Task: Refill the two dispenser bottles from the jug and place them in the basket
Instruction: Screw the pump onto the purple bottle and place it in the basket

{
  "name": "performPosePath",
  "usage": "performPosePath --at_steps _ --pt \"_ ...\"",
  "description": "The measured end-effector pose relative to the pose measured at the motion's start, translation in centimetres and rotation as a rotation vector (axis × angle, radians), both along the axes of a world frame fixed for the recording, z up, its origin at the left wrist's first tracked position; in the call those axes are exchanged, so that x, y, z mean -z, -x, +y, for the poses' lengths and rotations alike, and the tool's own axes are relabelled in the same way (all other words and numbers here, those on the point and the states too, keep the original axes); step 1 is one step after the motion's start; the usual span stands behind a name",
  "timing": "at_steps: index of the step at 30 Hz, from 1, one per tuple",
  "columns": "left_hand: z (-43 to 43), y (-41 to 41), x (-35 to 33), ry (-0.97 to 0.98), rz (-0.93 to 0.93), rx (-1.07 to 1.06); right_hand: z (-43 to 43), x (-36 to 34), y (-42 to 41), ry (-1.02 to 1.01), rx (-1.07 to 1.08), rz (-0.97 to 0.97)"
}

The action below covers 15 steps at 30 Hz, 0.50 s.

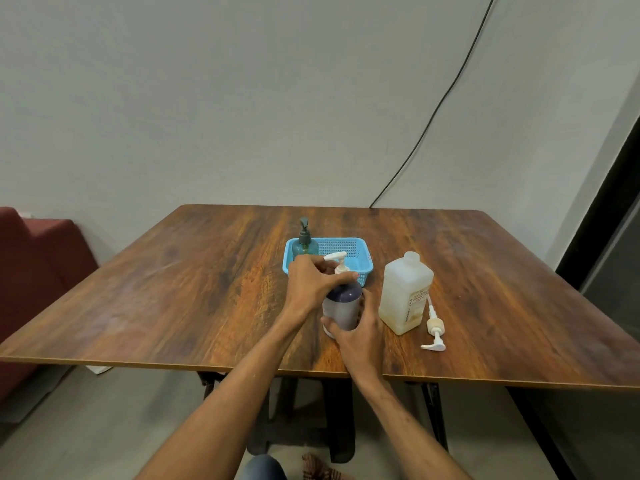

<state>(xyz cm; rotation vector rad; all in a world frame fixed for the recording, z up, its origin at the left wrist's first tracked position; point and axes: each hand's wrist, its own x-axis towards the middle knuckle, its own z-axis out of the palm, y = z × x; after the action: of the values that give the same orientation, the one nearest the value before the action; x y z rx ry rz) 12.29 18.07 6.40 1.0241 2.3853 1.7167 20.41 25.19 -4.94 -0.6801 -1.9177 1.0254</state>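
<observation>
Beside jug (pixel 405 289) (label (pixel 418 300) illegible), L hand (pixel 311 282), R hand (pixel 360 332) grip bottle (pixel 341 306).

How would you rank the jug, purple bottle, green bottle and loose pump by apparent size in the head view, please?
1. jug
2. purple bottle, partly covered
3. green bottle, farther off, so less sure
4. loose pump
</observation>
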Motion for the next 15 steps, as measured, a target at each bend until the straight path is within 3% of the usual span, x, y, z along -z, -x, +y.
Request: performPosePath --at_steps 7,15 --pt "0.1 -0.3 0.8 -0.086 0.001 -0.002 0.0 0.0 0.0 -0.007 0.012 -0.004" --pt "0.2 0.8 1.1 0.053 0.039 0.186 -0.1 -0.2 -0.2 -0.008 0.009 0.008"
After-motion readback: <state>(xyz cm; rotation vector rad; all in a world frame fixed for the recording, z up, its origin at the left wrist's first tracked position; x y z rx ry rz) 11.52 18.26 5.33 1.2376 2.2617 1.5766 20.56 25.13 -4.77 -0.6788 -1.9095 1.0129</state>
